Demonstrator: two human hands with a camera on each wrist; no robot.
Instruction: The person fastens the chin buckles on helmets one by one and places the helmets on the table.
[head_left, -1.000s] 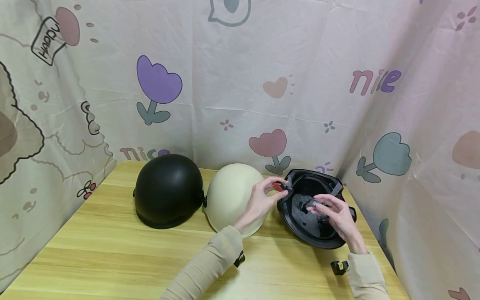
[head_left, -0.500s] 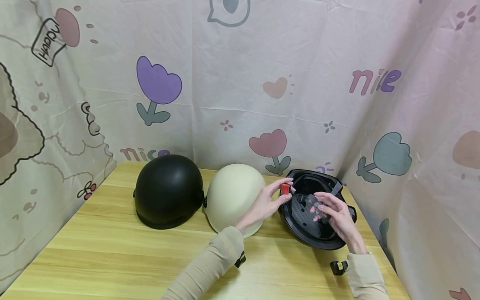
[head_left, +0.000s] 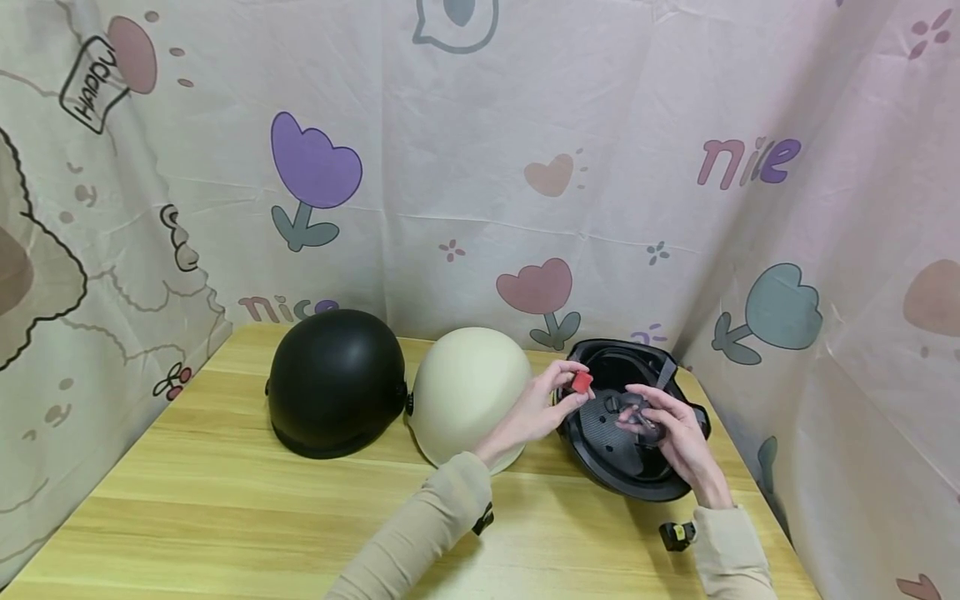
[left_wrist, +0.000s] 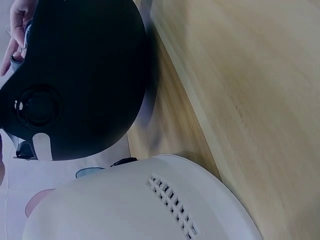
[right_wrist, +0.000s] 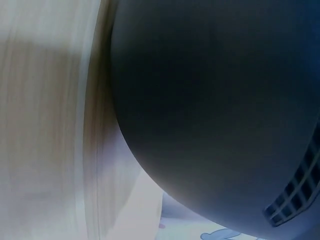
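On the right of the table, in the head view, a black helmet (head_left: 615,471) lies upside down with its lining showing. My left hand (head_left: 536,408) pinches a small red buckle (head_left: 582,382) by the helmet's left rim. Over the opening, my right hand (head_left: 671,425) holds a greyish strap piece (head_left: 636,410) between thumb and fingers; its exact form is hard to make out. A grey strap (head_left: 666,372) runs up to the far right rim. The same black helmet's outer shell (left_wrist: 95,75) fills much of the left wrist view, and its shell (right_wrist: 200,115) dominates the right wrist view.
A cream helmet (head_left: 465,392) sits dome up left of the black one, partly behind my left forearm. Farther left stands another black helmet (head_left: 337,383), also dome up. Behind the wooden table (head_left: 225,517) hangs a printed curtain (head_left: 450,142).
My left hand has moved a little right with the red buckle, which has turned to show more of its red face. My right hand stays nearly in place, its strap piece shifting slightly.
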